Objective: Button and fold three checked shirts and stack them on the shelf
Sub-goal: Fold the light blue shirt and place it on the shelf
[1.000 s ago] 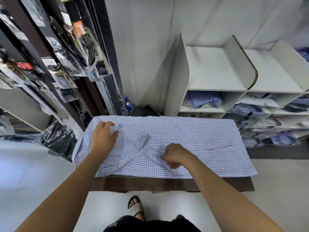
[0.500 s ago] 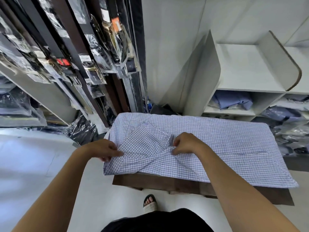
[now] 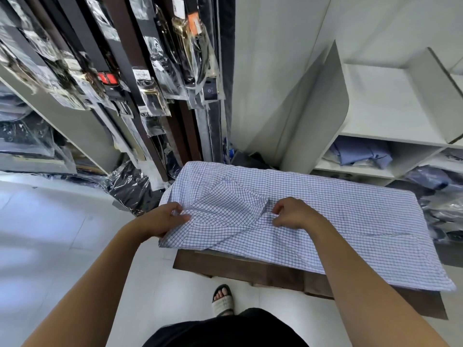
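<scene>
Shirt (image 3: 325,221) spread on desk (image 3: 250,269), centre-right. Left hand (image 3: 160,221) at shirt's near-left edge, right hand (image 3: 295,214) on its middle. Shelf (image 3: 375,136) far right; bagged goods (image 3: 150,96) hung far left.

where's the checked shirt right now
In the head view, the checked shirt lies spread on the brown table, centre-right; the left hand and right hand pinch it.

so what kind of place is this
Most likely a clothing shop or its stockroom: packaged belts hang on a rack, folded shirts fill white shelves, and a checked shirt lies on a wooden table.
</scene>
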